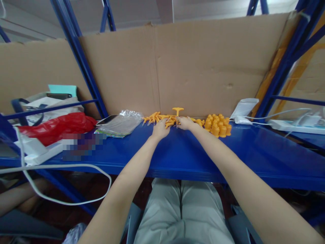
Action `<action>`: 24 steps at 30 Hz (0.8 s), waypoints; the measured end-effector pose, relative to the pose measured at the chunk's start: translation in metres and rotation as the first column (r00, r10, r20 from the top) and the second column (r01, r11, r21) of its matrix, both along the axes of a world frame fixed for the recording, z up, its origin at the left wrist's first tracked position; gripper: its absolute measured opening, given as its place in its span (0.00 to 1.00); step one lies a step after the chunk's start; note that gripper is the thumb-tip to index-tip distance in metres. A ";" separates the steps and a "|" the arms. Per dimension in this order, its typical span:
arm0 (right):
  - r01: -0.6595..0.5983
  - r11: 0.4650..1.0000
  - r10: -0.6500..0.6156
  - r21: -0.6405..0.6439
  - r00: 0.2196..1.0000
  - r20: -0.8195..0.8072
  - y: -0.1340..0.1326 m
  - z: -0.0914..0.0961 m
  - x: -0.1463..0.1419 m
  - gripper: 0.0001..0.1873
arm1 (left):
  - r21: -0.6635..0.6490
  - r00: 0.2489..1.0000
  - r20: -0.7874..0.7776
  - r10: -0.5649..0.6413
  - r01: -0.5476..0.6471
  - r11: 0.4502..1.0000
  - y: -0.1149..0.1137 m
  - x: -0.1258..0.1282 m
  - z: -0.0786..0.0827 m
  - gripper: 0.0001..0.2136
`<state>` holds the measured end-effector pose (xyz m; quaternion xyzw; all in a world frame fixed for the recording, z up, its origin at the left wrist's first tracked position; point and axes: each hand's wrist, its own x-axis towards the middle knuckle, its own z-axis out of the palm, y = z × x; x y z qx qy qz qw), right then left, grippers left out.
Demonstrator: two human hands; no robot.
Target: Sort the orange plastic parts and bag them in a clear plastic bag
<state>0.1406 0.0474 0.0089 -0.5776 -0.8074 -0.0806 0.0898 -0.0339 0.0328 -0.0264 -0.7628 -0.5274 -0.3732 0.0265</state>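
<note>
Orange pcs (153,117) piled loose at counter (182,152) rear; cup-shaped pcs (220,127) grouped R; work appears part-done. L hand (160,129) at pile, R hand (185,123) by upright T-pc (178,109); both part-curled, grips unclear.

You have bright light at the ceiling (134,13) and dimness below the front edge of the worktop (177,152). Glare speckles the plastic bag (120,125); pixelation masks an area near the left front corner. Fine detail is soft.
</note>
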 end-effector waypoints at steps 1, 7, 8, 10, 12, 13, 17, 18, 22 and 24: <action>0.014 1.000 -0.014 -0.003 1.000 -0.006 0.002 0.001 -0.003 0.31 | 0.003 1.000 -0.002 0.001 -0.001 1.000 0.000 0.000 0.000 0.23; 0.033 0.999 -0.036 0.041 0.996 0.076 0.004 0.001 -0.007 0.27 | 0.044 1.000 -0.006 -0.027 0.027 0.999 0.000 0.001 -0.002 0.22; 0.029 0.998 -0.033 0.049 0.995 0.089 0.004 0.000 -0.006 0.26 | 0.044 1.000 -0.005 -0.030 0.030 0.999 0.000 0.001 -0.002 0.22; 0.032 0.998 -0.037 0.051 0.994 0.101 0.004 -0.002 -0.004 0.25 | 0.042 0.999 -0.007 -0.037 0.038 0.998 -0.001 0.001 -0.001 0.22; 0.062 0.996 -0.068 0.057 0.993 0.099 0.004 -0.004 0.000 0.25 | 0.033 0.999 -0.013 -0.044 0.044 0.998 -0.002 0.002 0.000 0.21; 0.094 0.993 -0.100 0.067 0.991 0.094 0.004 -0.005 0.002 0.25 | 0.023 0.999 -0.016 -0.045 0.046 0.999 -0.002 0.002 0.000 0.22; 0.306 0.948 -0.310 0.088 0.950 0.036 0.006 -0.008 0.014 0.26 | -0.007 0.998 -0.031 -0.049 0.049 0.999 -0.004 0.003 0.003 0.23; 0.356 0.932 -0.358 0.071 0.933 0.026 0.006 -0.009 0.017 0.26 | -0.006 0.998 -0.034 -0.051 0.051 0.999 -0.005 0.003 0.003 0.23; 0.446 0.895 -0.446 -0.008 0.894 0.037 0.006 -0.014 0.028 0.28 | -0.020 0.997 -0.044 -0.056 0.055 0.998 -0.007 0.004 0.005 0.24; 0.455 0.890 -0.454 -0.028 0.891 0.023 0.005 -0.016 0.030 0.30 | -0.035 0.997 -0.045 -0.059 0.057 0.998 -0.007 0.004 0.005 0.24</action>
